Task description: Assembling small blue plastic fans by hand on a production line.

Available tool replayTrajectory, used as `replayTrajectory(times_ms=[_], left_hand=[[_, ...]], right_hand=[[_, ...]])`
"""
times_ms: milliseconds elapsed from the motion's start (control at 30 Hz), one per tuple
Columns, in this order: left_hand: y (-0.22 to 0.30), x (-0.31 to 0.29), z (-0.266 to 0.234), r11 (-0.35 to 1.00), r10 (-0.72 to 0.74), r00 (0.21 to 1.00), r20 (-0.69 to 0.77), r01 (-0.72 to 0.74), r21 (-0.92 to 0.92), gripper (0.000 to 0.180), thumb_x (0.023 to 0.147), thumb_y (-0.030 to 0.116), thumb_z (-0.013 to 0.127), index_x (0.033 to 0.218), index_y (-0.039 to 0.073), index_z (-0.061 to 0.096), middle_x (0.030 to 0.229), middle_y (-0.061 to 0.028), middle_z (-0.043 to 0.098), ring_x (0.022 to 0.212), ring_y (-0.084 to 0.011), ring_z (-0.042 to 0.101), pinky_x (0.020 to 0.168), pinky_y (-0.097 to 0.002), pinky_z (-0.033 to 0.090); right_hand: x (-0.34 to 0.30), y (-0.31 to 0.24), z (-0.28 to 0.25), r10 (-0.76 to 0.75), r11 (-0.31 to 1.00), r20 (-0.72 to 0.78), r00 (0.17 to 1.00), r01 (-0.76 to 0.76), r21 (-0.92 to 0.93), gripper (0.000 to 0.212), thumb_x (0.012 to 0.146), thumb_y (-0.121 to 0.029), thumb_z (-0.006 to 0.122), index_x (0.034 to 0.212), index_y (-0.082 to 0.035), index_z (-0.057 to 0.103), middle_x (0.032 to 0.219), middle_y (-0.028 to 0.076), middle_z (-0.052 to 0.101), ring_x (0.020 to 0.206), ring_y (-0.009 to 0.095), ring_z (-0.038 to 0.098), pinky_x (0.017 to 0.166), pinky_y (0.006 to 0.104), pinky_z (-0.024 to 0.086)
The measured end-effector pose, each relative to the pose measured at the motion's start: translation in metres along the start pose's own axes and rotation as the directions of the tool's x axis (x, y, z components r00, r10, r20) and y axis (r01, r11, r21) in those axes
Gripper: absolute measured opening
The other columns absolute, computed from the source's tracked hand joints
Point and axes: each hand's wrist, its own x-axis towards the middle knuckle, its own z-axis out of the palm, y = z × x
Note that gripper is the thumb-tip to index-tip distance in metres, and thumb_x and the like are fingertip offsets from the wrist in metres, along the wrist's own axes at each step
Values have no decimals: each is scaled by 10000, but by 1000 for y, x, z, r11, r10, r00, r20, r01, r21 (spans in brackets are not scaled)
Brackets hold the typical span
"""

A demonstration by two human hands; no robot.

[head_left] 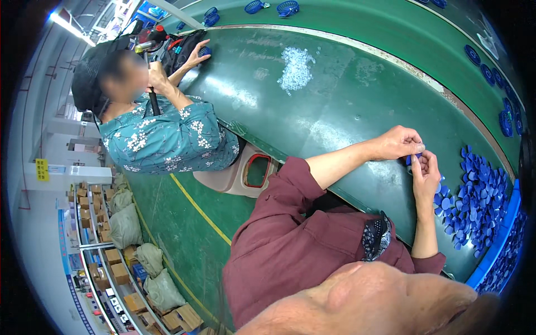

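Observation:
Over the green work table (357,84), my left hand (397,143) and my right hand (427,173) meet fingertip to fingertip. Both are closed in a pinch around a small blue plastic piece (411,159), mostly covered by my fingers. Just right of my right hand spreads a loose heap of flat, rounded blue plastic pieces (480,187). Farther off on the table lies a small pile of clear, glassy-looking bits (296,70).
A blue-rimmed bin (497,245) holds more blue pieces at the right. Beyond the table runs a green conveyor (363,28) carrying round blue baskets (287,8). At left, a co-worker in a floral shirt (162,137) grips a handled tool. A pink stool (223,178) and box-laden shelves (120,273) stand behind.

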Motion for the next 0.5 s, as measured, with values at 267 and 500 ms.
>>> replayTrajectory(times_ms=[267,500], left_hand=[[-2,1,-3,999,-3,1000,-1,3,48,288,916,233,611,1017,-36,610,903,-63,643,847,-103,569,746,-269,485],[-2,0,0,998,-4,1000,9,3,59,291,916,237,611,1019,-34,611,897,-61,643,845,-102,570,738,-271,484]], right_hand=[[1,-2,2,-6,1000,10,1000,6,-13,204,860,-61,660,1016,18,555,725,-26,513,621,26,461,537,163,385],[-1,2,0,-20,1000,25,999,20,-12,198,860,-59,658,1012,17,557,737,-21,524,626,28,460,545,169,392]])
